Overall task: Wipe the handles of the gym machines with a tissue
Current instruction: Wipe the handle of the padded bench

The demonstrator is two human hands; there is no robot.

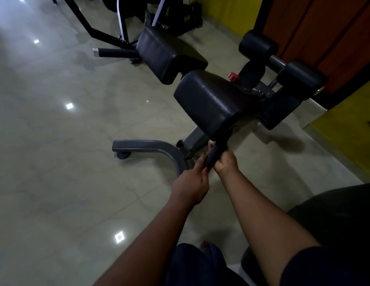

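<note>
Below the near textured black pad (208,100), the cylindrical handle (214,155) slants from lower left up toward the pad, its grip matte black. Both hands close around it: the left hand (191,185) at its lower end, the right hand (226,162) beside it, white tissue (212,143) just showing above the polished floor (76,162).

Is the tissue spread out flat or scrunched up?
Scrunched, apparently. Only a small white bit of tissue shows above the near handle, which both hands grip: left hand, right hand. The rest is hidden.

glossy tiled floor (56,141), yellow wall (349,129), perhaps wooden door (324,34)
</note>
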